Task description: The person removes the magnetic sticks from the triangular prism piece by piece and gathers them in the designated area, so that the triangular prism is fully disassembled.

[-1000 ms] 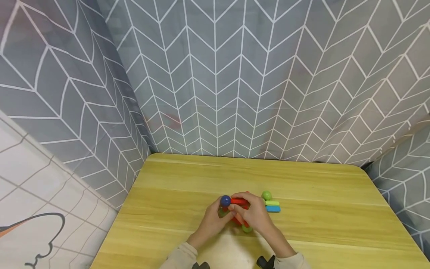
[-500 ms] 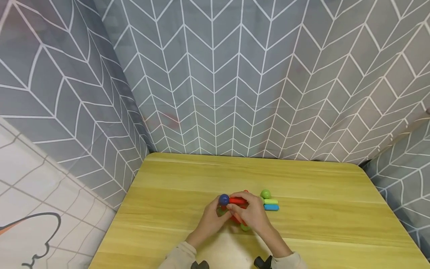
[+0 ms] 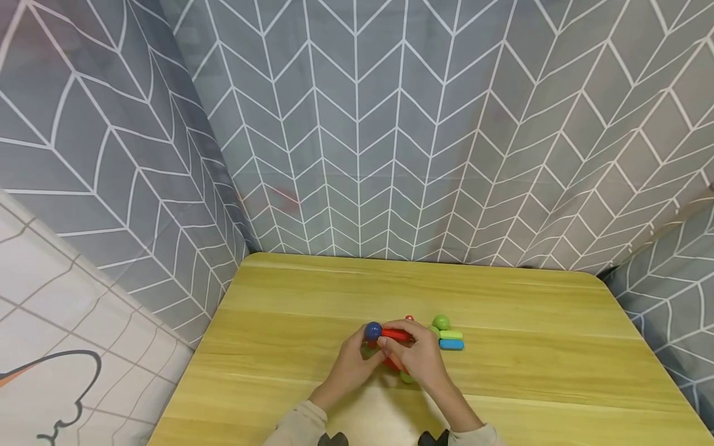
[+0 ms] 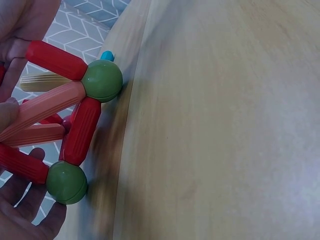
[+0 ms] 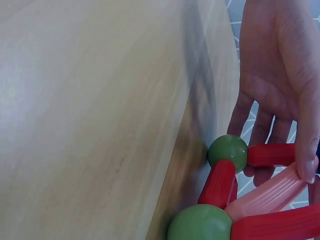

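A frame of ribbed magnetic building sticks and balls sits low over the table between both hands. In the left wrist view, green balls (image 4: 66, 182) join red sticks (image 4: 82, 131) and salmon sticks (image 4: 45, 107). My left hand (image 3: 352, 358) grips the frame's left side; its thumb lies on a salmon stick (image 5: 270, 191) in the right wrist view. My right hand (image 3: 425, 354) pinches a red stick (image 3: 396, 335) whose left end meets a dark blue ball (image 3: 373, 331) at the top. Fingers hide much of the frame.
Just right of the hands lie a green ball (image 3: 441, 322), a lime stick (image 3: 451, 334) and a blue stick (image 3: 452, 344). The wooden table (image 3: 530, 322) ends at a patterned grey curtain (image 3: 379, 155). Black wrist cameras (image 3: 333, 440) show at the bottom edge.
The hands hold nearly the same pose around the frame. The red stick and blue ball stay in place; the whole view shifts slightly.
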`<state>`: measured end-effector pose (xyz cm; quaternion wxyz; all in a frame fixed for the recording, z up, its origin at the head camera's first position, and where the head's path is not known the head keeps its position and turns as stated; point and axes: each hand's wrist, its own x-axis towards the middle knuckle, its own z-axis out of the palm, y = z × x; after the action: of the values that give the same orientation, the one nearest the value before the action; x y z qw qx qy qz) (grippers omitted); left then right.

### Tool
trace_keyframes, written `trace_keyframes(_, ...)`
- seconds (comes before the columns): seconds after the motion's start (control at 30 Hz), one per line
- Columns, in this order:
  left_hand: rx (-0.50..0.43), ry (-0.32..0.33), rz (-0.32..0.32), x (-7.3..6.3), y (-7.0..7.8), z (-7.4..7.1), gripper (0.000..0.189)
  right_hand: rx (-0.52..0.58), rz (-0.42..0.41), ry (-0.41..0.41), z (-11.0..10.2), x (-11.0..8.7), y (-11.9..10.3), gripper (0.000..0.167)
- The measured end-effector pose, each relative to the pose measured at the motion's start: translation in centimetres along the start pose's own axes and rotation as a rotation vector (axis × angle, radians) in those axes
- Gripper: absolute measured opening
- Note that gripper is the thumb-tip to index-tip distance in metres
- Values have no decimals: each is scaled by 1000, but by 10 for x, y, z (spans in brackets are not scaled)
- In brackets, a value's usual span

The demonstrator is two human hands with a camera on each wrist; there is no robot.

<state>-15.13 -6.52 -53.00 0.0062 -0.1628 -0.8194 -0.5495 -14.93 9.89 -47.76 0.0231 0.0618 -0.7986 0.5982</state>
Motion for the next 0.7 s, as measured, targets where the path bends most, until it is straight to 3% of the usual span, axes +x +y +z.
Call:
trace_keyframes(0.3,28,1,-14,1,-1,-1,39,16,15,26,4,0,2,27)
trace_keyframes(0.7,15,5,-10,1,-2,-1,36,-62,-14,61,6,1,4,21)
